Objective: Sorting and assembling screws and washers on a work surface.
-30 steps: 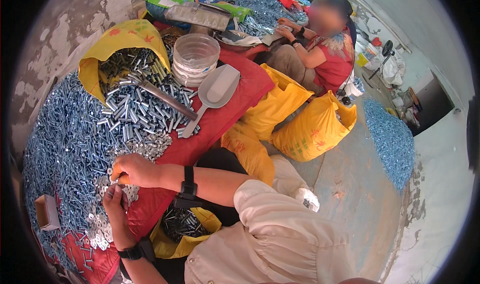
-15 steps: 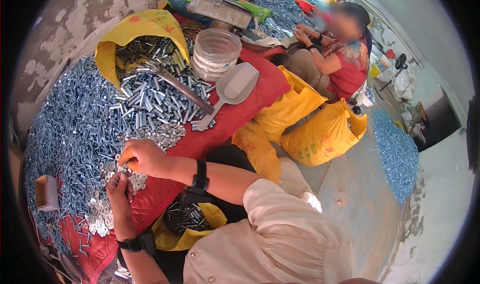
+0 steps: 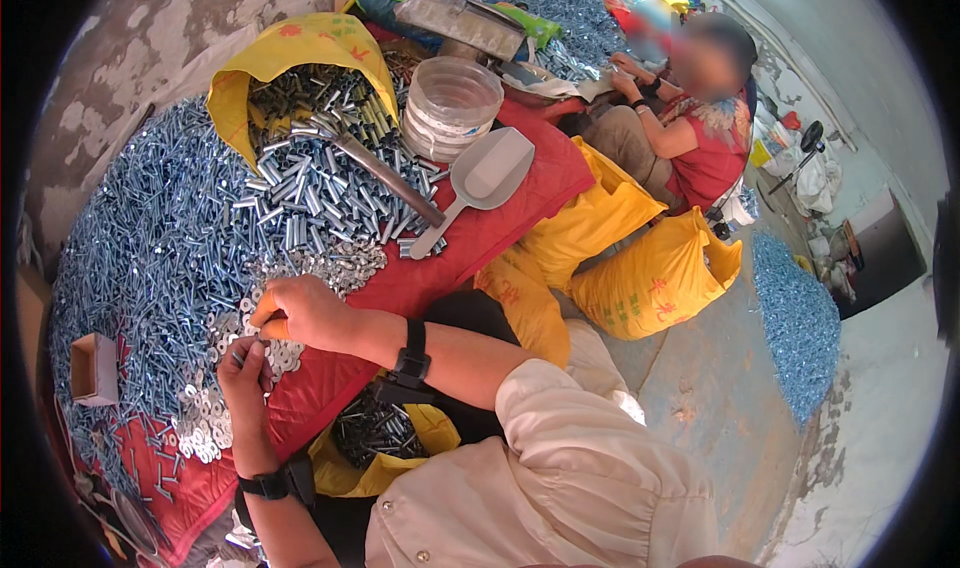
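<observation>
My left hand (image 3: 245, 370) is closed, fingertips up, around a small metal piece that barely shows. Just above it my right hand (image 3: 308, 314) pinches with thumb and forefinger, its fingertips meeting those of the left; what they hold is hidden. Under and around both hands lie loose flat washers (image 3: 204, 423) on a red quilted cloth (image 3: 325, 393). A wide heap of thin bluish bolts (image 3: 150, 238) spreads to the left. Beyond the hands, short metal sleeves (image 3: 310, 193) spill from a yellow sack (image 3: 235, 118).
A grey-white scoop (image 3: 492, 173) lies beside a clear plastic tub (image 3: 450, 113). A small open box (image 3: 93, 370) stands at the left. Another yellow sack (image 3: 440, 433) holding metal parts is below my right forearm. Filled yellow sacks (image 3: 650, 273) and a seated person (image 3: 690, 138) are at the right.
The whole scene has shifted slightly right in the picture as the head view moved. My hands stay together over the washers, the right fingertips now closer down on the left ones.
</observation>
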The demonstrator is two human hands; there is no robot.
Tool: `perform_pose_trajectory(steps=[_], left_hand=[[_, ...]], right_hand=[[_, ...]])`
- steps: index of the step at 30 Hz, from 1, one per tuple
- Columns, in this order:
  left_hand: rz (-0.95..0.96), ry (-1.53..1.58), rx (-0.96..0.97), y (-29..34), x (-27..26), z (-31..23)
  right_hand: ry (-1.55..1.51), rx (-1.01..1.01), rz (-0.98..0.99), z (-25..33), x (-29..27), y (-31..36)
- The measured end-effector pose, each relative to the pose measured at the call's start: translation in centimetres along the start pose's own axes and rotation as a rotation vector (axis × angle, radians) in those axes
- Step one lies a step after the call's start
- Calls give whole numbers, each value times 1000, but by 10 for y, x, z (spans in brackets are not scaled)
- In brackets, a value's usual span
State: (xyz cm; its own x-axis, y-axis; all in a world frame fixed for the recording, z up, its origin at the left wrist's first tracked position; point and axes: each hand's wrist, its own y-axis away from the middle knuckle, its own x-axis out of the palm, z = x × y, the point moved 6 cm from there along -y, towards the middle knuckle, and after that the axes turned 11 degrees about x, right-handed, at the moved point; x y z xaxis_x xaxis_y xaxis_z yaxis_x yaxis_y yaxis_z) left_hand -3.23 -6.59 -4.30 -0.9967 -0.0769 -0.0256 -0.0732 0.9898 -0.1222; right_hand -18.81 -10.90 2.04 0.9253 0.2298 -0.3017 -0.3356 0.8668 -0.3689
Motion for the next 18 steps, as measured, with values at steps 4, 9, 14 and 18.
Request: perform_pose_trajectory(steps=[4,9,14,18], left_hand=[[-97,-221,-79,10,-15,-4],[-62,-9,-83,5,7,2],[-34,155,-62,11,9,0],[-72,271,-67,10,7,-5]], right_hand=[[348,-1,-70,-8,15,0],[116,-77,5,-4,-5,10],[-55,274,64,-13,6,10],[-567,330,203,-22,15,7]])
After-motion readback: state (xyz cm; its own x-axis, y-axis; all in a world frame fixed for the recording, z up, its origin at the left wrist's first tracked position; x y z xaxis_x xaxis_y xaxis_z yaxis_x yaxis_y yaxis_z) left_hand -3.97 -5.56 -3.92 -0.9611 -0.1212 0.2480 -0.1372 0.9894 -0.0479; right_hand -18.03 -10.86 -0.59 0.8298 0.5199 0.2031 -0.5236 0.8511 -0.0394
